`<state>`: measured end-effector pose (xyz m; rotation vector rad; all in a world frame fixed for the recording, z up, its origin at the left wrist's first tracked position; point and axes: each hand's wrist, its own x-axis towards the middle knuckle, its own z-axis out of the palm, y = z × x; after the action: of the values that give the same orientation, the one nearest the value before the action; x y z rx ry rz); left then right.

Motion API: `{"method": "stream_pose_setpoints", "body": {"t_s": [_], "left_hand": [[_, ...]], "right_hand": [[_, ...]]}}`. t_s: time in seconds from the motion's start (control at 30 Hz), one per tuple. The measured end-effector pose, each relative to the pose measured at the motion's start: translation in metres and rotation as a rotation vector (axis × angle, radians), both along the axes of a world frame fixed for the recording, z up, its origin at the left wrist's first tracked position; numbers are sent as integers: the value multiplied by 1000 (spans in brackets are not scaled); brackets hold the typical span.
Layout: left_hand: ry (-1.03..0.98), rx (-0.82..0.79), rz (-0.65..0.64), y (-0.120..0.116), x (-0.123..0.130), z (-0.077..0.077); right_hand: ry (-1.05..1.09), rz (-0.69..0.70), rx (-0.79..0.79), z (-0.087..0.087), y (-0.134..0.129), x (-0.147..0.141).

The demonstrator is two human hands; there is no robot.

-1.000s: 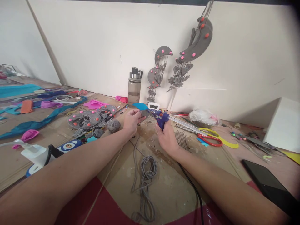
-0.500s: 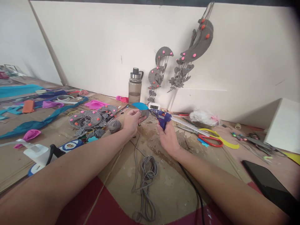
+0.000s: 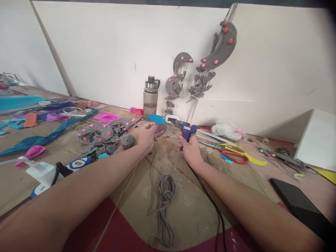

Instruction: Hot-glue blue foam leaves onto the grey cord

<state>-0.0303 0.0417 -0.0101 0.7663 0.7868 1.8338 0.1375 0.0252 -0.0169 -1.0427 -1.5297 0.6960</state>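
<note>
Between its thumb and fingers my left hand point(image 3: 149, 135) pinches a small grey felt piece point(image 3: 162, 129). Behind it shows a blue rounded piece point(image 3: 156, 119); whether the two are joined I cannot tell. My right hand point(image 3: 193, 150) is wrapped round the handle of a blue glue gun point(image 3: 188, 131), its nozzle pointing left toward the felt but apart from it. A clear glue stick juts from the gun's rear. Beside my left wrist lies a ball of grey yarn point(image 3: 127, 140), and a loose hank of grey cord point(image 3: 166, 196) rests on the cardboard between my forearms.
Grey felt moons point(image 3: 97, 134) with pink dots lie left. A bottle point(image 3: 150, 97) stands by the wall under hanging felt strings point(image 3: 201, 82). Red-handled scissors point(image 3: 235, 157) and a phone point(image 3: 296, 199) lie right. A power strip point(image 3: 78, 163) sits left; the gun's black cable point(image 3: 210, 197) runs forward.
My right hand has drawn the glue gun back to the right, so its nozzle is farther from the felt piece. My left hand has stayed nearly still, holding the felt.
</note>
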Motion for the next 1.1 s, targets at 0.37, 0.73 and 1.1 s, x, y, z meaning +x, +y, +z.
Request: {"method": "stream_pose_setpoints", "body": {"t_s": [0.37, 0.73, 1.1], "left_hand": [[199, 43, 42, -3, 8, 2], [241, 44, 79, 3, 5, -3], [771, 264, 257, -15, 11, 13]], "right_hand": [[-43, 71, -610, 25, 33, 22], [-620, -269, -222, 31, 32, 43], [356, 385, -267, 22, -19, -32]]}}
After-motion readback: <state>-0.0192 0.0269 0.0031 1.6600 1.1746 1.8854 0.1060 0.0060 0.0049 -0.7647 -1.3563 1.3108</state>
